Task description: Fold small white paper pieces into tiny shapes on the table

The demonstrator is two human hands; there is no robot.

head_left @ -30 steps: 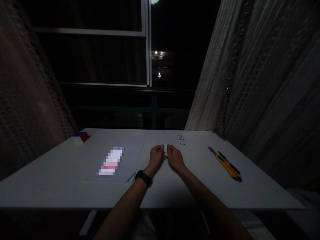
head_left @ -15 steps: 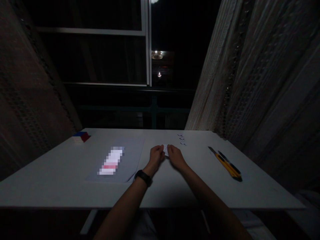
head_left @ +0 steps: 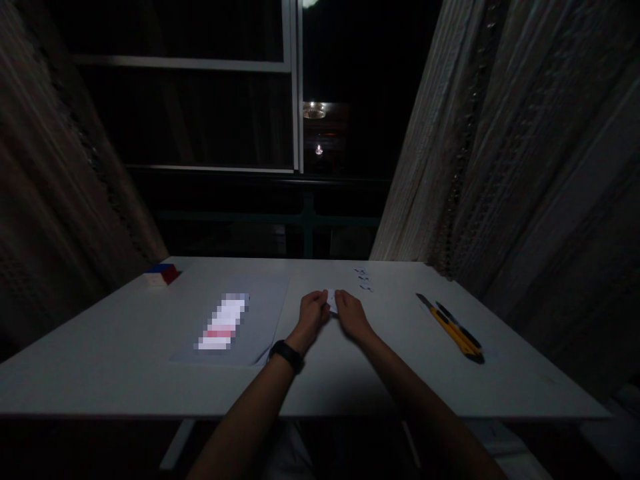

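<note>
A small white piece of paper [head_left: 332, 301] is pinched between my two hands over the middle of the table. My left hand [head_left: 313, 312], with a black band on its wrist, grips the paper's left side. On its right side, the fingers of my right hand [head_left: 352, 313] are closed. Any marks on the paper are too small to read. Just beyond my right hand, several small pieces with dark marks [head_left: 364, 279] lie in a short column on the table.
On the white table [head_left: 125, 387], a sheet of paper [head_left: 265, 313] lies at left under a pixelated bright phone-like shape [head_left: 223, 323]. A blue, red and white cube [head_left: 161, 274] stands far left. To the right lie a yellow utility knife [head_left: 453, 331] and a black pen [head_left: 457, 323].
</note>
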